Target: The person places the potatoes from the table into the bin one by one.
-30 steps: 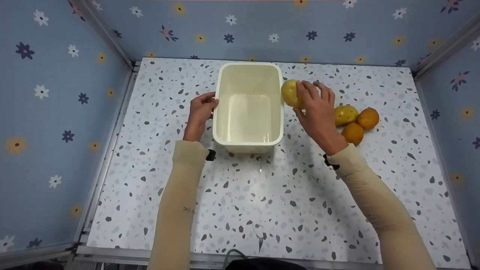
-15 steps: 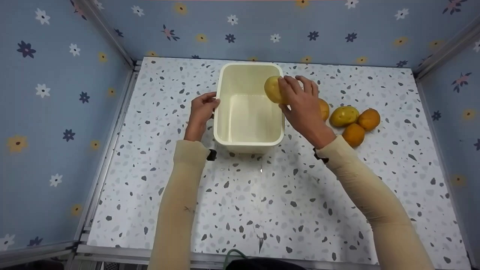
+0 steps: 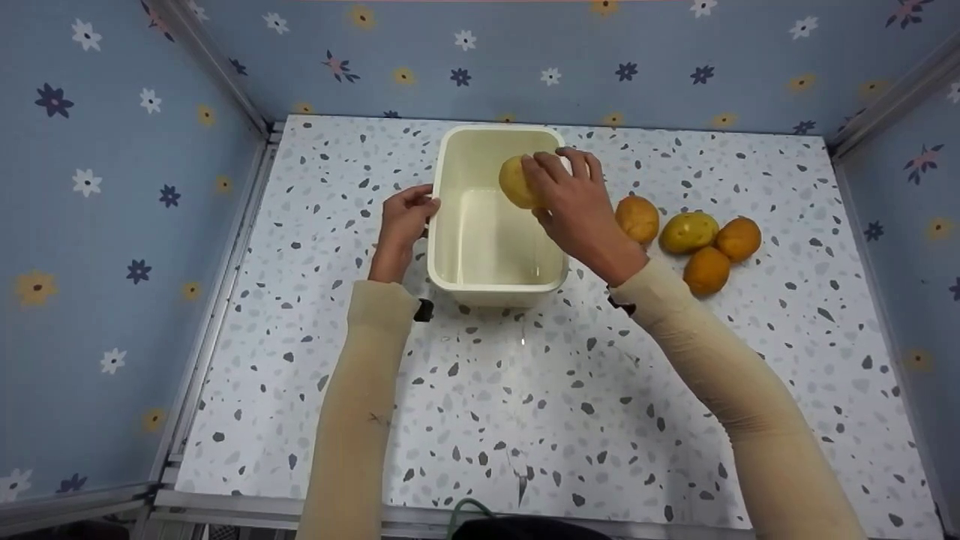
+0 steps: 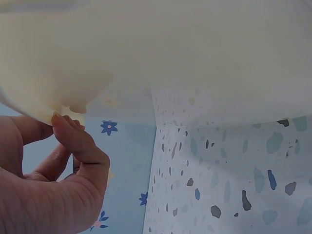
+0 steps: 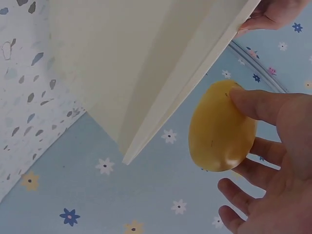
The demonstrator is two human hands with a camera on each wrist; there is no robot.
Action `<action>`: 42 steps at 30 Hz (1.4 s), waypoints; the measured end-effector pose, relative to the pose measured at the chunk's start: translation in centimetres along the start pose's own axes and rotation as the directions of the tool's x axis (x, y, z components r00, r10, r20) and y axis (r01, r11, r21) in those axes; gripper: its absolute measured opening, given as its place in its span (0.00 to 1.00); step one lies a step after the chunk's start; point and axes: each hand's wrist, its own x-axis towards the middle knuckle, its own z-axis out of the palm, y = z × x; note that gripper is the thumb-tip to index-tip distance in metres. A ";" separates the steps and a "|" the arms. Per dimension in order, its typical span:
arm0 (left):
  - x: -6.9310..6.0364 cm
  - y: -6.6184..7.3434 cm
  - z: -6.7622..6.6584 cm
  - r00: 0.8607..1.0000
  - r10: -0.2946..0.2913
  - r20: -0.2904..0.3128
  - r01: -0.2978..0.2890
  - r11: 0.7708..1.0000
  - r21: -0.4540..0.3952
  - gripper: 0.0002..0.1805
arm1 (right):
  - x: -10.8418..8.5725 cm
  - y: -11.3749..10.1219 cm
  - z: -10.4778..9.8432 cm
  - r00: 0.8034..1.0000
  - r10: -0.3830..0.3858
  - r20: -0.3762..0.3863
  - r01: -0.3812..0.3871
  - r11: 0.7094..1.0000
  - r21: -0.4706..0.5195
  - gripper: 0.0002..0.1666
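Note:
A cream rectangular plastic bin [image 3: 498, 288] stands on the speckled table with its opening up. My left hand [image 3: 403, 225] pinches its left rim between thumb and fingers; the left wrist view shows the thumb against the wall. Over the bin's opening, my right hand [image 3: 574, 206] holds a smooth yellow potato [image 5: 222, 127] with small dark marks. Thumb and fingers grip it from the right side, while some fingers stay off it. In the head view the same fingers partly cover the potato. The bin's visible floor holds nothing.
Right of the bin lie an oblong orange-coloured piece [image 3: 637, 218], a spotted yellow potato [image 3: 688, 232] and two more orange-coloured pieces, one at the right [image 3: 739, 238] and one nearer [image 3: 706, 271]. Blue flowered panels [image 3: 510, 60] enclose the table's back and sides.
My right hand has carried the potato leftward, from beside the bin's right rim to over its opening. The oblong orange-coloured piece has come into sight. My left hand stays at the rim.

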 end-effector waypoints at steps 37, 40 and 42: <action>-0.1 -0.3 0.1 1.000 0.002 0.002 -0.002 1.000 0.016 0.21 | 5.0 -3.6 1.9 0.964 -0.043 0.264 0.059 0.997 -0.052 0.27; -0.1 -0.2 0.0 1.000 0.011 0.003 -0.011 1.000 0.004 0.20 | 5.4 -3.7 2.0 0.959 -0.030 0.281 0.048 0.997 -0.058 0.27; -0.1 -0.2 0.0 1.000 0.015 0.002 -0.015 1.000 0.001 0.20 | 5.6 -3.8 2.1 0.958 -0.027 0.284 0.048 0.997 -0.066 0.27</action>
